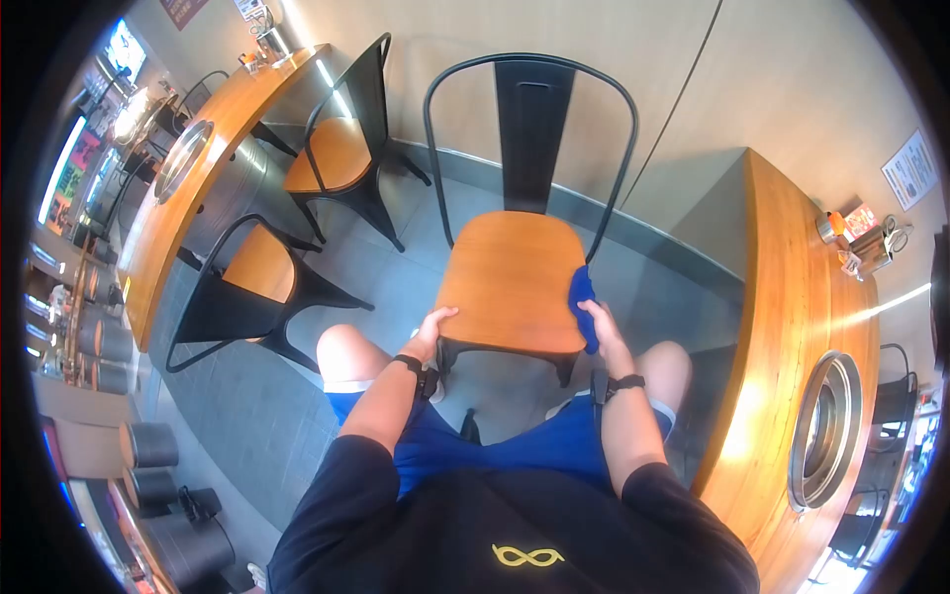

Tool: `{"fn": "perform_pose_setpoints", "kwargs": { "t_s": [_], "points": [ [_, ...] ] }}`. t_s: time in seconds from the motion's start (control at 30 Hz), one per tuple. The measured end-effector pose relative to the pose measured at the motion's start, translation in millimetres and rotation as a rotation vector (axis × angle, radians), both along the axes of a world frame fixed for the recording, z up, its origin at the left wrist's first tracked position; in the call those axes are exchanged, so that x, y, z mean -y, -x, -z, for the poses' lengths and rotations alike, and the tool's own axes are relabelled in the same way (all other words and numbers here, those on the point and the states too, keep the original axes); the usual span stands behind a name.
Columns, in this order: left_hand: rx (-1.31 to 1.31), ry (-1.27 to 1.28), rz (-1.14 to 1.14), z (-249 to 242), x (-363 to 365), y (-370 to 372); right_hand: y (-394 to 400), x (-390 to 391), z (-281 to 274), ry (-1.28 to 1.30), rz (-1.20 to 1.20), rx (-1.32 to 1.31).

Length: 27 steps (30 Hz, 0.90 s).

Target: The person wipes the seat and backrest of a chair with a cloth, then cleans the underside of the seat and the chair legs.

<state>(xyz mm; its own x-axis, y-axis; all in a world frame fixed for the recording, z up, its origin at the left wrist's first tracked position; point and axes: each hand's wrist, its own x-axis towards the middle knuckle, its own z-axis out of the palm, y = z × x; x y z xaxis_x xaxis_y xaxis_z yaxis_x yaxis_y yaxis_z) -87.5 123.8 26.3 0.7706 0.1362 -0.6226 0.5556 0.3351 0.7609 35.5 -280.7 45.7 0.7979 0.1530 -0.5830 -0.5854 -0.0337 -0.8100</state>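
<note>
Currently, chair (515, 238) is standing near wall (683, 49), long axis running wall-to-camera, front facing camera | left hand (431, 332) is gripping near-left corner, fingers apparently curling beneath | right hand (607, 332) is holding blue cloth (580, 284) against right edge | floor (401, 282) is lying open leftward

Here's the seat (510, 267), smooth wood with a soft sheen, and the backrest (534, 129) in painted-looking metal, low in gloss. The rag (582, 287) is matt, soft-looking cloth. Over to the right-hand tabletop (760, 381): glossy, grained wood, and its round insert (826, 431) gleams, polished metal! The floor (406, 259), smooth tile, faintly shiny; the shirt (435, 525), matt cloth.
</note>
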Motion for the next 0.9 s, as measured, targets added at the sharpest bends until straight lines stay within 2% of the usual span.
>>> {"fn": "perform_pose_setpoints", "kwargs": {
  "t_s": [0.1, 0.2, 0.33, 0.47, 0.53, 0.63, 0.73, 0.83, 0.9],
  "points": [
    [0.017, -0.013, -0.064, 10, -20, 9, -10, -30, -10, 0.039, 0.032, 0.044],
    [-0.028, -0.024, -0.145, -12, -24, 13, -16, -52, -41, -0.026, 0.013, 0.070],
    [-0.029, 0.017, -0.210, -14, -38, 6, -22, -74, -61, -0.055, 0.052, 0.113],
    [0.034, 0.067, -0.206, -33, -36, -9, -42, -71, -37, -0.088, 0.082, 0.194],
    [0.038, 0.017, -0.215, -63, -25, -16, -51, -67, -27, -0.109, 0.121, 0.194],
    [0.072, 0.038, -0.247, -61, -20, -33, -59, -65, -18, -0.286, 0.229, 0.153],
    [0.019, 0.114, -0.282, -64, -21, -45, -65, -59, -4, -0.303, 0.212, 0.146],
    [0.026, 0.166, -0.312, -60, -27, -59, -64, -70, -6, -0.307, 0.299, 0.217],
    [0.000, 0.142, -0.339, -62, -30, -67, -59, -82, -7, -0.270, 0.587, 0.415]
  ]
}}
